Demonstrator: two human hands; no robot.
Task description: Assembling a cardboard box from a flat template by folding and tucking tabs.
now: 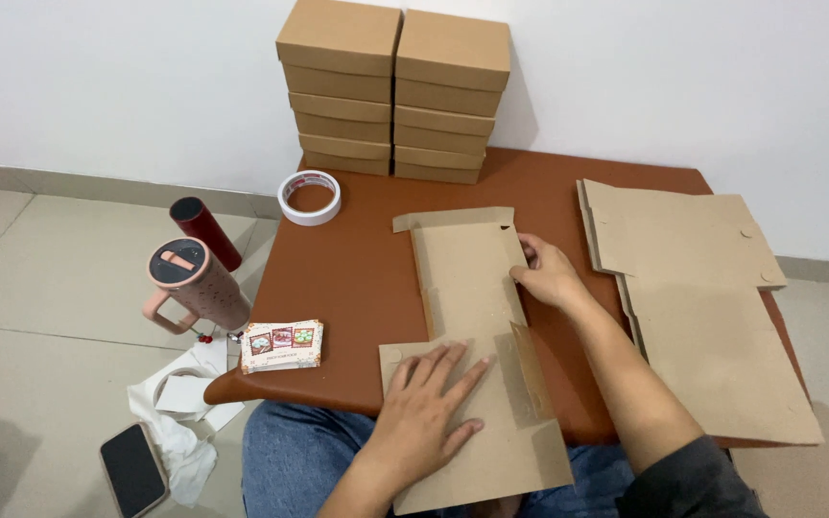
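Centrally, a flat brown die-cut cardboard box blank [472, 336] lies on the reddish-brown table [357, 269], overhanging its near edge. Left hand [424, 412] presses it flat, fingers spread; right hand [549, 275] pinches a side flap. Light, stiff, creasable; best gripped at the flaps. Unfolded cardboard blanks [702, 297] lie just right.

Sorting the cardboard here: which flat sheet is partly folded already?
The sheet under both hands, left hand and right hand; its side flaps stand up, while the stack of blanks at right lies flat.
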